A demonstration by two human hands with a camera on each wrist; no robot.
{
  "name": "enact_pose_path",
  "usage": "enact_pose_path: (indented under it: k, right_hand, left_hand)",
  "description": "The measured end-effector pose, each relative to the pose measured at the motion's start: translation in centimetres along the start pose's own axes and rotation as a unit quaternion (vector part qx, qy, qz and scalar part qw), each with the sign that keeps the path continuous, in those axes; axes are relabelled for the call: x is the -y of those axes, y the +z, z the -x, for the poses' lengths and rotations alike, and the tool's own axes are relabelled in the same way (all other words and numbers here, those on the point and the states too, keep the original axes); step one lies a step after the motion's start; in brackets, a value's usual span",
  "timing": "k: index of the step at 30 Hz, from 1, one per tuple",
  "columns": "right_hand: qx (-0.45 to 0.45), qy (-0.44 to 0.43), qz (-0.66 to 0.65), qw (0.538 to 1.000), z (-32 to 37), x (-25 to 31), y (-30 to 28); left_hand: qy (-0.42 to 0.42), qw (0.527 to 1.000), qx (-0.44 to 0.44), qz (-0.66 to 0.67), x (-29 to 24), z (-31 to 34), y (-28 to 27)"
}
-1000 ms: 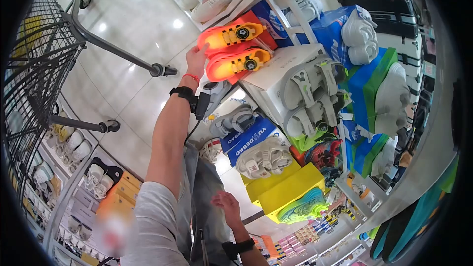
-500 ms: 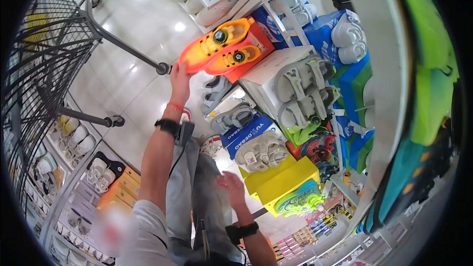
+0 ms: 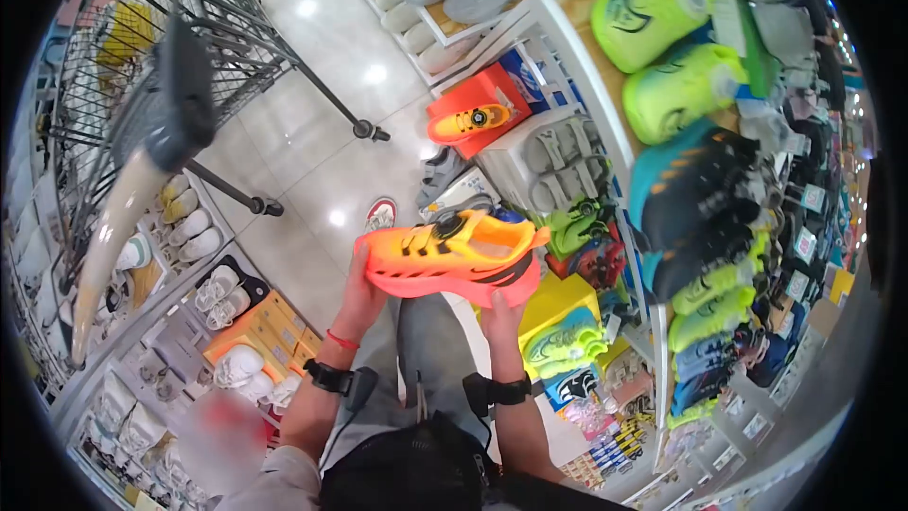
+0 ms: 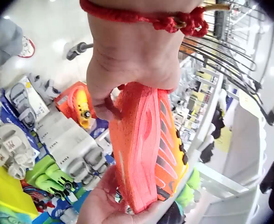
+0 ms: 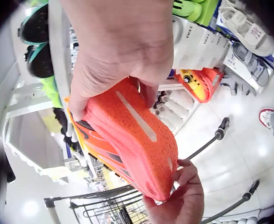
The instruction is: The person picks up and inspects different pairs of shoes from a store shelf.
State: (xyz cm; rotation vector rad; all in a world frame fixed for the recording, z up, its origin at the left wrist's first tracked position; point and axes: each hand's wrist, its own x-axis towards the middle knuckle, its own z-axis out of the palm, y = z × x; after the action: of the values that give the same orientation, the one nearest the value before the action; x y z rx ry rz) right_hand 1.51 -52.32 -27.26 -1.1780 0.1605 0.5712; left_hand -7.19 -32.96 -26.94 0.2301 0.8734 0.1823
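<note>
An orange-yellow sneaker with a pink-red sole and a black dial on its lacing is held level in front of the body. The left hand grips it by the toe, and the right hand holds the heel end from below. Seen in the left wrist view, the sole runs between both hands. A pale stripe on the orange underside shows in the right wrist view. Its matching sneaker stays on a red shoebox beyond the hands.
A wire shopping cart stands at the left. Shelves with lime-green shoes rise on the right. Grey sandals and a yellow shoebox are stacked between. White shoes line a low shelf at lower left.
The left hand has lifted one orange sneaker off the red box and brought it toward the body. The right hand has come up and taken its heel. The head view has shifted.
</note>
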Motion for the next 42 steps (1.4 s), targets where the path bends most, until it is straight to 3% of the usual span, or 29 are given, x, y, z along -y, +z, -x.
enact_pose_path:
  k: [2, 4, 5, 8, 12, 15, 17, 24, 26, 28, 30, 32, 39, 41, 42]
  right_hand:
    - [-0.017, -0.047, 0.018, 0.999, 1.1, 1.3, 0.9]
    - [-0.108, -0.029, -0.059, 0.992, 1.9, 4.0, 2.9]
    - [-0.109, -0.018, -0.054, 0.992, 2.2, 5.2, 3.1]
    - [-0.103, -0.047, -0.062, 0.992, 4.2, 8.9, 4.2]
    - [-0.055, -0.109, -0.045, 0.992, 6.7, 14.6, 5.2]
    - [-0.047, -0.081, -0.082, 0.992, 8.4, 17.4, 4.8]
    - [-0.038, -0.084, -0.094, 0.991, 9.3, 18.4, 4.8]
    - [0.039, -0.083, -0.150, 0.984, 11.9, 22.6, 4.2]
    - [0.040, -0.123, -0.136, 0.982, 12.3, 23.8, 3.6]
    - [0.060, -0.171, -0.116, 0.976, 13.3, 26.8, 4.2]
    - [0.017, -0.172, -0.065, 0.983, 14.2, 28.4, 4.4]
    - [0.066, -0.174, 0.027, 0.982, 14.7, 29.6, 4.0]
    - [0.016, -0.215, 0.042, 0.976, 15.7, 30.2, 4.0]
    - [0.021, -0.179, 0.035, 0.983, 16.5, 31.6, 4.7]
    - [0.017, -0.179, 0.032, 0.983, 16.9, 32.1, 5.5]
  left_hand:
    - [0.030, 0.999, 0.042, -0.017, 1.1, 1.7, 0.4]
    - [0.204, 0.972, 0.104, -0.053, 2.5, 3.9, 3.7]
    - [0.233, 0.962, 0.136, -0.045, 2.6, 5.0, 5.7]
    - [0.249, 0.959, 0.107, -0.083, 2.5, 8.0, 9.8]
    - [0.238, 0.949, 0.140, -0.149, 0.3, 12.0, 14.0]
    - [0.236, 0.918, 0.201, -0.247, -1.4, 14.9, 15.8]
    - [0.168, 0.895, 0.216, -0.353, -2.3, 15.8, 16.1]
    - [0.237, 0.854, 0.255, -0.386, -2.6, 20.4, 20.8]
    - [0.292, 0.878, 0.253, -0.284, -2.7, 20.9, 21.3]
    - [0.291, 0.881, 0.262, -0.264, -3.6, 22.9, 23.1]
    - [0.283, 0.887, 0.268, -0.246, -3.9, 23.7, 23.6]
    - [0.322, 0.855, 0.267, -0.308, -4.1, 23.4, 23.4]
    - [0.344, 0.823, 0.257, -0.372, -4.2, 25.7, 24.7]
    - [0.390, 0.771, 0.337, -0.373, -4.7, 26.2, 25.3]
    - [0.387, 0.771, 0.339, -0.375, -4.9, 26.5, 25.5]
